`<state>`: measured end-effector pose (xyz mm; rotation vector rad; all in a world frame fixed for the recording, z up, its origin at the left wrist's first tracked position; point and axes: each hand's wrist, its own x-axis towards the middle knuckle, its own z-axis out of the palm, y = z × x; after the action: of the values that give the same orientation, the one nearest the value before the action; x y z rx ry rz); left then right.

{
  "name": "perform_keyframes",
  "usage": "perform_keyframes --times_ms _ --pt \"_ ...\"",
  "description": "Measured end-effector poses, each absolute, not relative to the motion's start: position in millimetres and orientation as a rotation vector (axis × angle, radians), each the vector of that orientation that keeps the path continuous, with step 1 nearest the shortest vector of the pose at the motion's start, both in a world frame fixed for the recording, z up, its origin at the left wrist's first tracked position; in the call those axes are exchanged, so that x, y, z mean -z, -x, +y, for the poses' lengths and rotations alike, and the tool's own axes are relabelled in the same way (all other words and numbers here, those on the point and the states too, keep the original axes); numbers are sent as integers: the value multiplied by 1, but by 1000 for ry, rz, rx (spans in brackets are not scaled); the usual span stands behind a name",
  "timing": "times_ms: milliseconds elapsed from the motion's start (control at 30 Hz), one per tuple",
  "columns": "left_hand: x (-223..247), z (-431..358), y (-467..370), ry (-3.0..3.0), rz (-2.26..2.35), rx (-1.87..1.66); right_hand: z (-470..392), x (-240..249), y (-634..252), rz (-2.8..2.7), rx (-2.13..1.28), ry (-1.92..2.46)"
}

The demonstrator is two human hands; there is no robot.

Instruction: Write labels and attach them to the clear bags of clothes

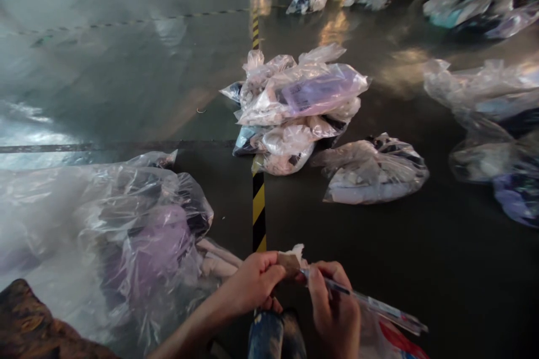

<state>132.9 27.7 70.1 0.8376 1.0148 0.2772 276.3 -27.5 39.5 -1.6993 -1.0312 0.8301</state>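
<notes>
My left hand [255, 283] pinches a small brownish-white scrap [291, 259] at the bottom middle of the view. My right hand [334, 308] is right beside it, gripping a clear pen [374, 304] whose tip touches the scrap. The pen's barrel sticks out to the lower right. Both hands hover over my knee in dark jeans [272, 334]. A large clear plastic bag of clothes [126, 235] lies just left of my left forearm.
A heap of clear bags with garments [295, 106] sits on the dark floor ahead, with a single bag [373, 171] to its right. More bags [497, 123] lie at the right edge and far back. A yellow-black floor stripe [258, 213] runs forward.
</notes>
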Motion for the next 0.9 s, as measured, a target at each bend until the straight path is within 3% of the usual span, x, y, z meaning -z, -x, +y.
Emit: perform_keyframes --times_ms 900 --pt "-67 28 -134 -851 1100 -273 -27 -22 -284 -1580 -613 1496"
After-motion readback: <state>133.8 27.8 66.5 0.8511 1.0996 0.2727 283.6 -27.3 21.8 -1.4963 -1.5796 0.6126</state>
